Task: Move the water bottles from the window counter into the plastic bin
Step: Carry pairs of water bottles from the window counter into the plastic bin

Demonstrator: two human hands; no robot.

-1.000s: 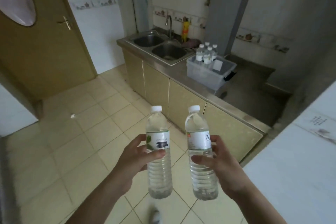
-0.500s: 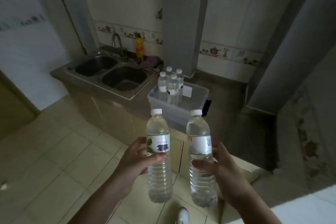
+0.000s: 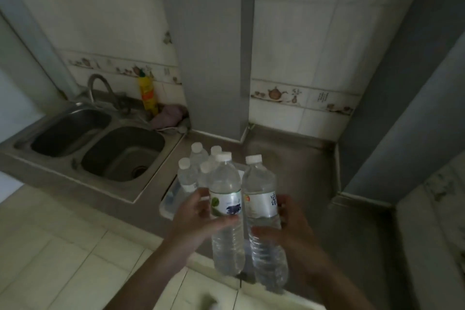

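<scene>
Two clear plastic water bottles with white caps being carried upright in the head view, side by side and nearly touching: left hand [image 3: 198, 219] wrapping fingers and thumb round the green-and-blue-labelled bottle [image 3: 227, 211], right hand [image 3: 289, 229] gripping the white-labelled bottle [image 3: 264, 219] the same way. Hovering in front of the translucent plastic bin [image 3: 168, 200] on the steel counter [image 3: 297, 173], just beside the double steel sink [image 3: 120, 151]. Already standing in the bin: four capped bottles [image 3: 192, 171], clustered at its far end. Judging the step as lowering into the bin; best keeping both bottles vertical, aiming for the bare near part, setting bases flat before loosening either grip, and avoiding knocking the standing cluster. Bin floor mostly hidden behind hands and bottles, so checking space first.
</scene>
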